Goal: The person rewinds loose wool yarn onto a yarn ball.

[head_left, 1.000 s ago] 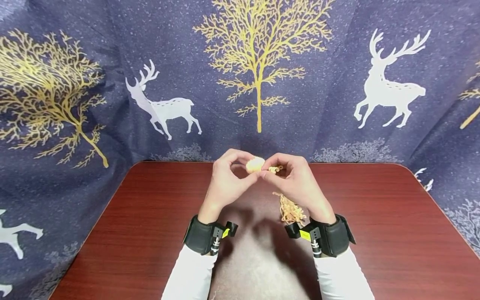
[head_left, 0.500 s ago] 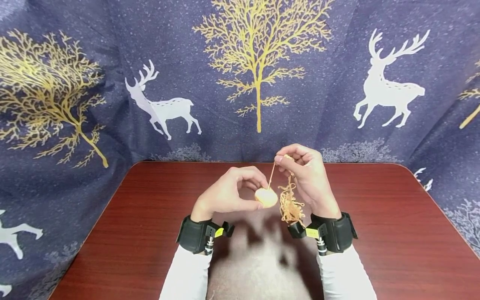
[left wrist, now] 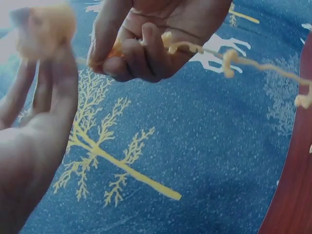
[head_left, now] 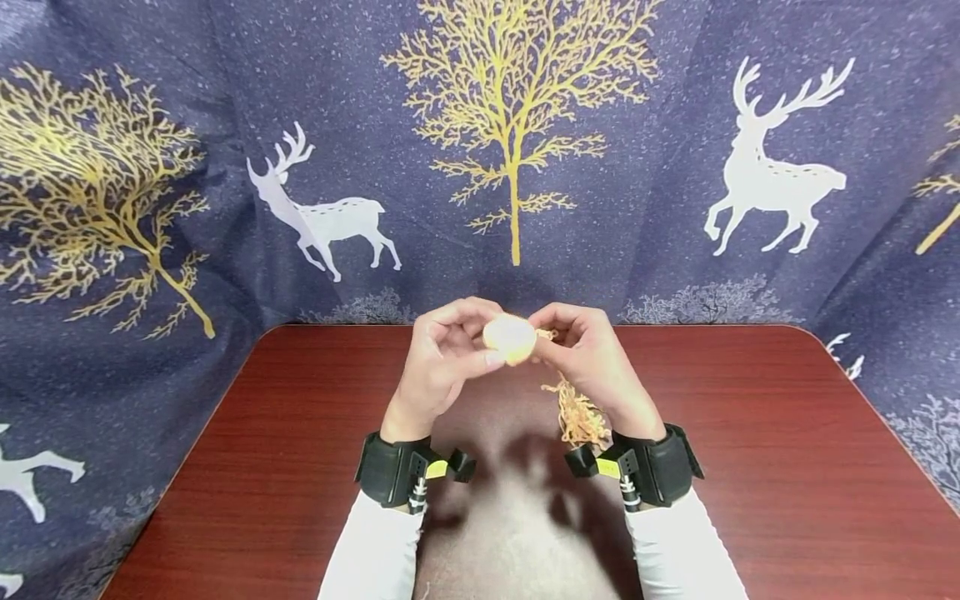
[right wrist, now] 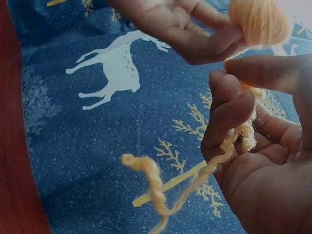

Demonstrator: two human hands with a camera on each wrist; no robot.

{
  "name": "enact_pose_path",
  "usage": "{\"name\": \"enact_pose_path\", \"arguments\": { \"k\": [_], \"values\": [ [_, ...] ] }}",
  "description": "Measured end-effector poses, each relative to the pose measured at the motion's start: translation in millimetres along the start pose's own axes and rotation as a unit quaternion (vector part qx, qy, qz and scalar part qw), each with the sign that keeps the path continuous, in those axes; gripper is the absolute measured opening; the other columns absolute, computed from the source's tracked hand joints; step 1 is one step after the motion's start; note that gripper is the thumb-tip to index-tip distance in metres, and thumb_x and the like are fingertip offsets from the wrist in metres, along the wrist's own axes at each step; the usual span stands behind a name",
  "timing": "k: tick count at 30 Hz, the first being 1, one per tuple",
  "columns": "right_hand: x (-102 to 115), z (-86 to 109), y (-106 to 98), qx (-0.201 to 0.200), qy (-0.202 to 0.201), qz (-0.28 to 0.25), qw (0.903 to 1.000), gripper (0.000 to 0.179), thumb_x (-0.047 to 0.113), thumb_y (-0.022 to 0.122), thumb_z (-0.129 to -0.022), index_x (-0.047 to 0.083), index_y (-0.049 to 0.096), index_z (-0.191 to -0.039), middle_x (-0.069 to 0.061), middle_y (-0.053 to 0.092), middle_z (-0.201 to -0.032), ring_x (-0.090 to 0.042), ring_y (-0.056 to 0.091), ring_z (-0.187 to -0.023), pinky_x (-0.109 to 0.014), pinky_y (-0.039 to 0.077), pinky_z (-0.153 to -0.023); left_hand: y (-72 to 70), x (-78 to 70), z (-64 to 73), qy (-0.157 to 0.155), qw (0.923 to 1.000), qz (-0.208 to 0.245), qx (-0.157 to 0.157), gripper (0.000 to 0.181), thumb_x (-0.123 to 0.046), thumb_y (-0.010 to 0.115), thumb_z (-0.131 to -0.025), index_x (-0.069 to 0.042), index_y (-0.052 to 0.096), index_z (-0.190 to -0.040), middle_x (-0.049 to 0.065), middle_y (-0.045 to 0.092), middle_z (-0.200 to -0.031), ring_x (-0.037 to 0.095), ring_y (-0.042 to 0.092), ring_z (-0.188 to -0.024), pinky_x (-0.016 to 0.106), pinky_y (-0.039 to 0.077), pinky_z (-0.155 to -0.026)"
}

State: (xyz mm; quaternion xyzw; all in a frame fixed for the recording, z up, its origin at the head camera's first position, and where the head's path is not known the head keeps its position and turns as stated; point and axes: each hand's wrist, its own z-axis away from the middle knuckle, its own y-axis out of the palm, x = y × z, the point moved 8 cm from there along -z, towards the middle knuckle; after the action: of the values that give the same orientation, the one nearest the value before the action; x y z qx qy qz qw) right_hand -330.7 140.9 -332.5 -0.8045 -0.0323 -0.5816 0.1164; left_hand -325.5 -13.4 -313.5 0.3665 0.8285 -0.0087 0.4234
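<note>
Yarn ball [head_left: 510, 336] is held up over the desk [head_left: 750, 417], between thumb and fingers of my left grip [head_left: 435, 358]. Just beside it, my right grip [head_left: 588, 358] pinches a yarn strand [right wrist: 155, 185], fingers curled (the strand trails out of this grip, with a kinked loop). A yarn tangle [head_left: 579, 421] lies on the desk, near my wrist strap [head_left: 660, 471].

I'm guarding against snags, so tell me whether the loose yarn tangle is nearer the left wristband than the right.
No, the head view shows the yarn tangle close to the right wristband.
</note>
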Motion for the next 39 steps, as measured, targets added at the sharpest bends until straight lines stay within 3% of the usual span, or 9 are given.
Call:
{"name": "enact_pose_path", "arguments": {
  "k": [4, 8, 13, 18, 22, 26, 30, 34, 39],
  "values": [
    [4, 1.4, 6, 0.011, -0.012, 0.032, 0.9993, 0.006, 0.005, 0.075, -0.088, 0.005, 0.072, -0.093, -0.005, 0.069, -0.083, -0.013, 0.060, -0.062, -0.026, 0.052, -0.051, -15.8, 3.7, -0.2, 0.000, 0.9937, -0.015, -0.111, 0.040, 0.019, 0.067, -0.075, -0.008, 0.073, -0.105, 0.007, 0.073, -0.103, 0.017, 0.070, -0.096, 0.028, 0.059, -0.082],
    [11, 2.9, 10, 0.021, -0.038, 0.070, 0.9966, 0.005, 0.006, 0.074, -0.089, 0.006, 0.072, -0.093, -0.005, 0.070, -0.087, -0.014, 0.058, -0.059, -0.025, 0.050, -0.051, -23.9, 7.5, 1.2, -0.010, 0.9780, -0.133, -0.161, 0.032, 0.019, 0.073, -0.076, 0.004, 0.070, -0.104, 0.012, 0.074, -0.100, 0.017, 0.071, -0.091, 0.032, 0.061, -0.083],
    [13, 4.4, 5, 0.012, -0.046, 0.054, 0.9974, 0.006, 0.005, 0.076, -0.089, 0.006, 0.072, -0.094, -0.006, 0.070, -0.088, -0.016, 0.058, -0.060, -0.025, 0.050, -0.051, -20.4, 10.5, 2.1, -0.037, 0.9399, -0.318, -0.119, 0.032, 0.009, 0.081, -0.075, 0.007, 0.070, -0.106, 0.017, 0.071, -0.094, 0.020, 0.068, -0.082, 0.037, 0.062, -0.078],
    [13, 4.7, -7, -0.014, -0.049, -0.009, 0.9987, 0.006, 0.000, 0.074, -0.089, -0.001, 0.071, -0.094, -0.009, 0.070, -0.083, -0.012, 0.055, -0.057, -0.022, 0.047, -0.049, -15.5, 19.6, 4.0, -0.090, 0.9232, -0.373, -0.028, 0.030, 0.002, 0.084, -0.075, -0.001, 0.072, -0.102, 0.008, 0.070, -0.091, 0.020, 0.067, -0.079, 0.038, 0.062, -0.074],
    [11, 4.2, -14, -0.028, -0.046, -0.111, 0.9923, 0.011, -0.006, 0.069, -0.089, 0.004, 0.072, -0.091, -0.005, 0.068, -0.076, -0.009, 0.056, -0.057, -0.020, 0.045, -0.048, -8.9, 26.0, 7.7, -0.122, 0.9288, -0.344, 0.064, 0.029, 0.001, 0.084, -0.075, -0.004, 0.071, -0.101, 0.005, 0.071, -0.089, 0.020, 0.068, -0.080, 0.038, 0.061, -0.074],
    [9, 3.4, -16, -0.020, -0.045, -0.218, 0.9746, 0.026, -0.014, 0.061, -0.089, 0.009, 0.073, -0.090, -0.001, 0.069, -0.077, -0.009, 0.059, -0.064, -0.017, 0.047, -0.054, -0.9, 28.3, 11.4, -0.131, 0.9373, -0.292, 0.137, 0.028, 0.000, 0.083, -0.077, -0.004, 0.071, -0.101, 0.005, 0.072, -0.092, 0.020, 0.068, -0.085, 0.037, 0.060, -0.080],
    [8, 2.6, -16, -0.024, -0.044, -0.207, 0.9772, 0.026, -0.014, 0.062, -0.089, 0.010, 0.074, -0.090, 0.000, 0.069, -0.079, -0.008, 0.060, -0.064, -0.017, 0.047, -0.054, 8.9, 23.6, 12.4, -0.116, 0.9583, -0.193, 0.176, 0.028, 0.006, 0.079, -0.077, 0.004, 0.068, -0.103, 0.011, 0.070, -0.098, 0.021, 0.068, -0.090, 0.037, 0.059, -0.086],
    [5, 2.6, -11, -0.021, -0.027, -0.129, 0.9911, 0.012, -0.003, 0.071, -0.090, 0.008, 0.074, -0.092, -0.003, 0.070, -0.079, -0.010, 0.059, -0.060, -0.021, 0.050, -0.050, 14.1, 12.1, 9.6, -0.075, 0.9809, -0.077, 0.162, 0.030, 0.005, 0.078, -0.078, 0.008, 0.065, -0.105, 0.012, 0.066, -0.104, 0.021, 0.066, -0.094, 0.035, 0.058, -0.087],
    [5, 3.1, -1, 0.002, -0.017, -0.088, 0.9959, 0.006, 0.003, 0.074, -0.090, 0.007, 0.073, -0.095, -0.007, 0.070, -0.084, -0.012, 0.060, -0.064, -0.023, 0.051, -0.054, 6.5, 1.5, 3.1, -0.015, 0.9979, -0.006, 0.063, 0.032, 0.003, 0.076, -0.078, -0.007, 0.071, -0.108, 0.005, 0.069, -0.106, 0.016, 0.066, -0.095, 0.026, 0.057, -0.082]
  ]
}}
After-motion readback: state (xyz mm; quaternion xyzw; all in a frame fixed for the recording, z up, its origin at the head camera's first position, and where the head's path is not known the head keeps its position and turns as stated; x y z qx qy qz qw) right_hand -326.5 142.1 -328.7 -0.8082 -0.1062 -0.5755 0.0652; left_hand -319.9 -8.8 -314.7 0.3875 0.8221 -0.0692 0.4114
